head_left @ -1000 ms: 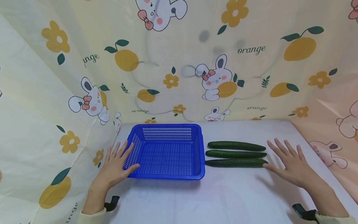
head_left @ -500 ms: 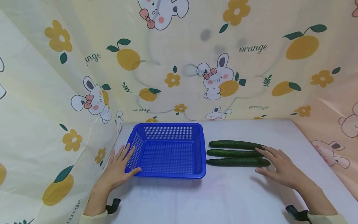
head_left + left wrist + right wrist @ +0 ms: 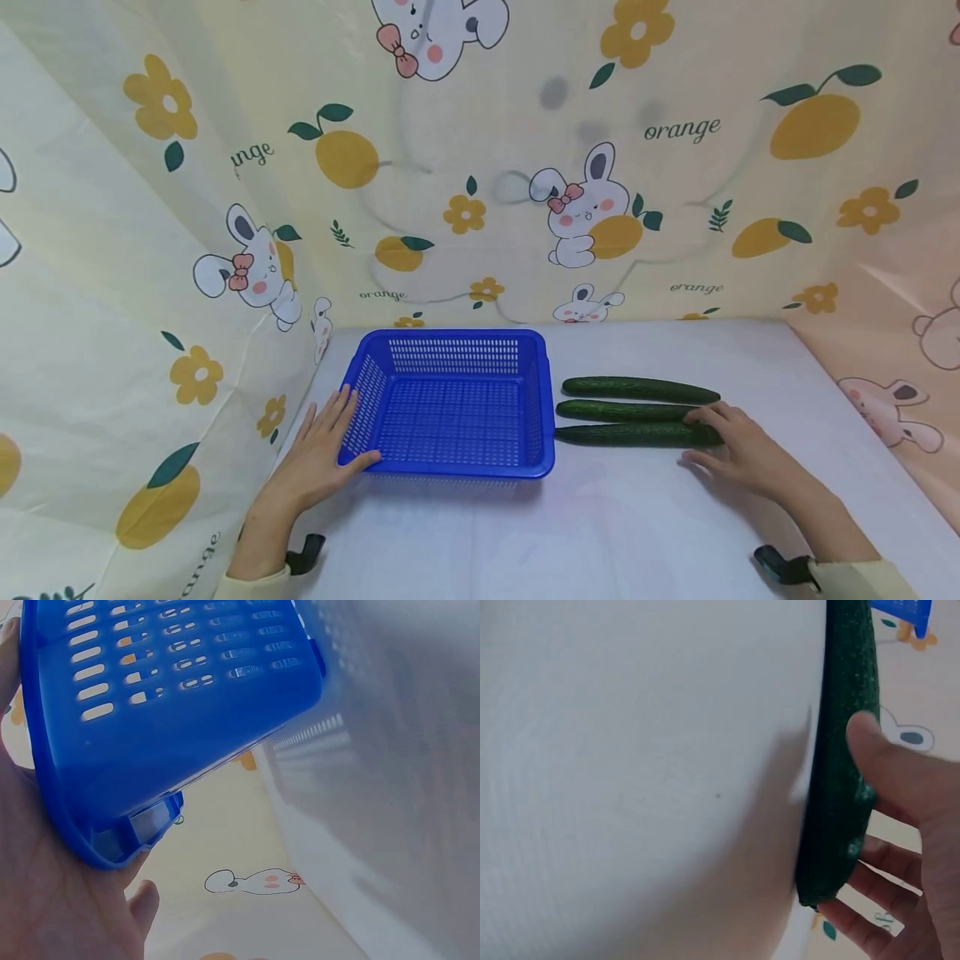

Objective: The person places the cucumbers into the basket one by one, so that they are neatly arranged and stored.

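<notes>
In the head view, a blue plastic basket (image 3: 540, 467) with slotted sides stands left of three green cucumbers. My left hand (image 3: 317, 457) rests against its left rim near the front corner, fingers spread and fairly straight. The left wrist view has the palm against the rim of the basket (image 3: 195, 750). My right hand (image 3: 738, 442) reaches over the right end of the nearest cucumber (image 3: 622, 435), fingers on its far side and thumb on its near side. In the right wrist view this cucumber (image 3: 844, 772) lies between thumb and fingers, not clearly pinched. Behind it lie the middle cucumber (image 3: 622, 411) and the farthest cucumber (image 3: 637, 388).
Under everything is a white-covered table (image 3: 585, 533). A patterned curtain (image 3: 465, 133) with rabbits and oranges rises behind it and along both sides. Black straps with small devices (image 3: 783, 567) sit at both wrists.
My right hand has moved left and down onto the nearest cucumber's right end, its spread fingers drawing together and bending. The left hand has settled slightly against the basket, which stays put.
</notes>
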### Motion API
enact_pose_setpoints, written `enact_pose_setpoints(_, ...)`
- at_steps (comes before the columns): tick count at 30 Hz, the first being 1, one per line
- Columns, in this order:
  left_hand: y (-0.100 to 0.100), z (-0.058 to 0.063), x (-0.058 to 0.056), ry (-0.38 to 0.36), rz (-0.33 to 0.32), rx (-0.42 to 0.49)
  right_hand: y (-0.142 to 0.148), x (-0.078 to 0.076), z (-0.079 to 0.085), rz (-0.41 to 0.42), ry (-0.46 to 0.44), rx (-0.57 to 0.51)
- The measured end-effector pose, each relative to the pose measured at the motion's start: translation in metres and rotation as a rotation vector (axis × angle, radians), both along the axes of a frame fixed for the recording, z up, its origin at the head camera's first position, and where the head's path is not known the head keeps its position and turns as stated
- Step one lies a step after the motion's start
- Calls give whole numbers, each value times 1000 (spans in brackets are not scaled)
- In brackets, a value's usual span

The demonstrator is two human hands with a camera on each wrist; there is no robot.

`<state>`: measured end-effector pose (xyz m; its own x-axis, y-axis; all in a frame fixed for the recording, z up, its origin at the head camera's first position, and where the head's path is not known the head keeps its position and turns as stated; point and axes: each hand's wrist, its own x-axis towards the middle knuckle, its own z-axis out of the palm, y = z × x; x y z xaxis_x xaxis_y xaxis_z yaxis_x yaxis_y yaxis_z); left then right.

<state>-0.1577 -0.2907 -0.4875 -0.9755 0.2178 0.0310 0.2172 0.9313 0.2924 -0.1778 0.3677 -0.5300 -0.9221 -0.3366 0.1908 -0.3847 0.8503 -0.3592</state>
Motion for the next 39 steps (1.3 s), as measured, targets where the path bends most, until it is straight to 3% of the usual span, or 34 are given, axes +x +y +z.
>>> enact_pose_setpoints(10, 1, 0, 0, -4, 3, 1, 4, -10, -9, 29, 15, 42)
enact_pose_setpoints(14, 1, 1, 0, -6, 3, 1, 5, -7, -7, 60, -1, -23)
enact_pose_setpoints(19, 0, 0, -1, -3, 0, 7, 9, 0, 8, 59, -40, -130)
enact_pose_setpoints(23, 0, 0, -1, -7, 6, 13, 16, 5, 21, 54, 53, -136)
enact_pose_setpoints(31, 0, 2, 1, -5, 9, 18, 24, 12, 53, 22, 152, -200)
enact_pose_setpoints(39, 0, 0, 1, -3, 13, 25, 9, 13, 84, -17, 218, -225)
